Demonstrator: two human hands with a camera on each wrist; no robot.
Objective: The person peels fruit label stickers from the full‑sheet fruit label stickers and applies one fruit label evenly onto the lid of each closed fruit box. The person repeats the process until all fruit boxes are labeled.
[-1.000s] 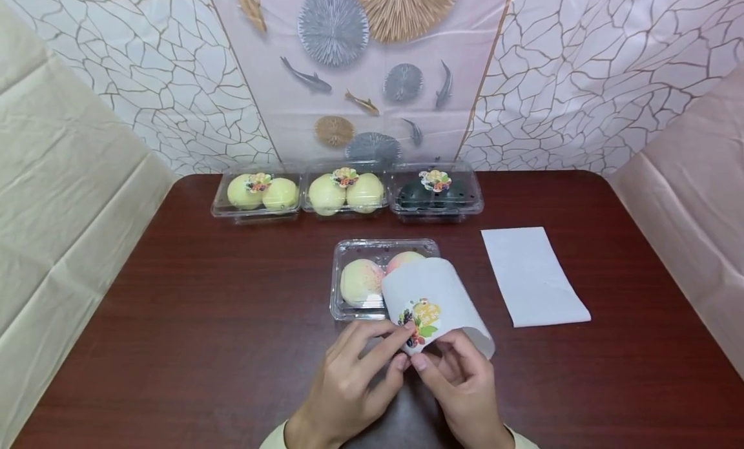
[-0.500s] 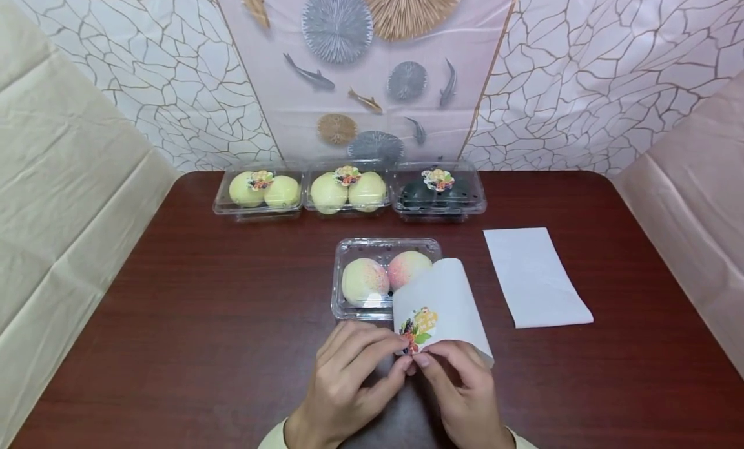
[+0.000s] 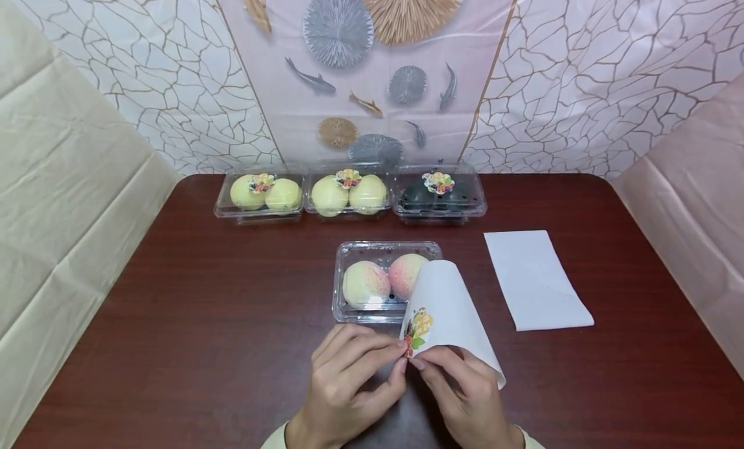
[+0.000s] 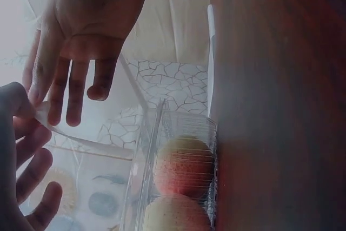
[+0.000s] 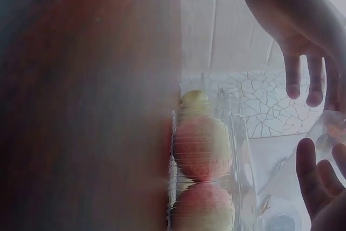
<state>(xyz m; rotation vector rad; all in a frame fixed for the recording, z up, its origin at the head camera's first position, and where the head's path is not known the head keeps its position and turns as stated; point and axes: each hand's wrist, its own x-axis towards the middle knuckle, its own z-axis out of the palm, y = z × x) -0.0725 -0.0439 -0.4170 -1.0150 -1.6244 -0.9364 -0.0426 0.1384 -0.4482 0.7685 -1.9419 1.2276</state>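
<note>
In the head view, my left hand (image 3: 345, 387) pinches the lower-left corner of a fruit-printed sticker (image 3: 420, 327) between thumb and forefinger. My right hand (image 3: 467, 394) pinches the lower edge of the white backing paper (image 3: 456, 303) that bears it. The paper bows upward into a curve. Both hands' fingertips meet at the sticker's corner. Behind the hands lies a clear plastic clamshell box (image 3: 363, 316) with two pink-blushed peaches (image 3: 366, 285); the paper overlaps its right front corner. In the left wrist view, the right hand (image 4: 89, 31) has its other fingers extended beside the paper.
Along the table's back edge stand three clear clamshell boxes with stickers on their lids. Two hold pale yellow-green fruit (image 3: 330, 196); the right one holds dark contents (image 3: 418, 196). A white sheet (image 3: 537, 281) lies on the dark red table (image 3: 203, 333) to the right.
The paper has shifted slightly right and bends more steeply, uncovering more of the peaches. Both hands keep their fingertips at the sticker's corner, the left fingers now closer on its edge.
</note>
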